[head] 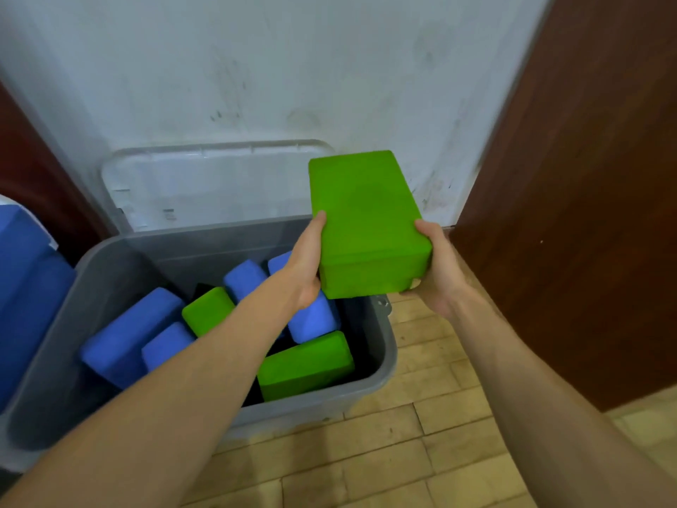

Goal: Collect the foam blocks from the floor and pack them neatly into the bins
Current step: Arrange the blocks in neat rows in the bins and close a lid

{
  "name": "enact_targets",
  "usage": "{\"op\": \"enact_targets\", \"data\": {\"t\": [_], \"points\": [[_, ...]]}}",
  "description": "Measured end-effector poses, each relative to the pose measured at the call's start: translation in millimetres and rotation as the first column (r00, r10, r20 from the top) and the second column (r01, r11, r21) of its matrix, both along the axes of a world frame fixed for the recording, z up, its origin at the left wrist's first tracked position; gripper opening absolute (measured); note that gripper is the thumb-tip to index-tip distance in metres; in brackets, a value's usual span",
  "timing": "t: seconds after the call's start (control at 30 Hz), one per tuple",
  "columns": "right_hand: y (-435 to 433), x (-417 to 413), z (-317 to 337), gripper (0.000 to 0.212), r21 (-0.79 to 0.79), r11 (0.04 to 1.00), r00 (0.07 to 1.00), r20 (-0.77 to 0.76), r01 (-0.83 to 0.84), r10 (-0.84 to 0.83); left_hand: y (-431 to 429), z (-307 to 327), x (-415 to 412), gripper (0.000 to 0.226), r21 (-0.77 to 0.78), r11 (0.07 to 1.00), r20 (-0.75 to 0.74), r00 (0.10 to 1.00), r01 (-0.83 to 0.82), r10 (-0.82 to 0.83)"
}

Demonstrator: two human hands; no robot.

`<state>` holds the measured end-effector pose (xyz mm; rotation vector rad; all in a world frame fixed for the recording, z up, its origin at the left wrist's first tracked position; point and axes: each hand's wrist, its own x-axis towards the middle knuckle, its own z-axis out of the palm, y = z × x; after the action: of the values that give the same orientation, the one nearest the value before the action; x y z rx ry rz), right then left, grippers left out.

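A large green foam block is held flat in the air above the right end of a grey bin. My left hand grips its left side and my right hand grips its right near corner. Inside the bin lie several blue blocks and two green blocks, piled loosely at different angles. My left forearm crosses over the bin and hides part of the pile.
The bin's clear lid leans against the white wall behind it. More blue blocks sit at the left edge. A dark brown door stands to the right. Wooden floor lies in front.
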<state>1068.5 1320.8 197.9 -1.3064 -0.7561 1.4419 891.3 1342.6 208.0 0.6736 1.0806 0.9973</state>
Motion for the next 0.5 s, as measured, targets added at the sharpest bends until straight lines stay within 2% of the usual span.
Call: {"op": "enact_targets", "data": {"t": [0.1, 0.23, 0.33, 0.43, 0.5], "points": [[13, -8, 6, 0.022, 0.018, 0.999, 0.999, 0.019, -0.039, 0.039, 2, -10, -11, 0.034, 0.035, 0.995, -0.026, 0.995, -0.095, 0.096], [33, -18, 17, 0.028, -0.021, 0.996, 0.994, 0.070, -0.086, 0.088, 7, -12, -22, 0.046, 0.048, 0.991, -0.050, 0.991, -0.122, 0.124], [45, -23, 17, 0.038, -0.075, 0.994, 0.996, 0.052, 0.076, -0.073, 19, -11, -20, 0.059, 0.047, 0.994, -0.159, 0.981, -0.102, 0.108], [54, -20, 4, 0.068, -0.101, 0.950, 0.945, 0.179, 0.295, -0.274, 23, -17, -13, 0.086, 0.050, 0.993, -0.276, 0.954, -0.109, 0.119], [52, -14, 1, 0.077, -0.108, 0.957, 0.956, 0.154, 0.269, -0.251, 26, -18, -10, 0.094, 0.079, 0.986, -0.315, 0.934, -0.150, 0.167]]}}
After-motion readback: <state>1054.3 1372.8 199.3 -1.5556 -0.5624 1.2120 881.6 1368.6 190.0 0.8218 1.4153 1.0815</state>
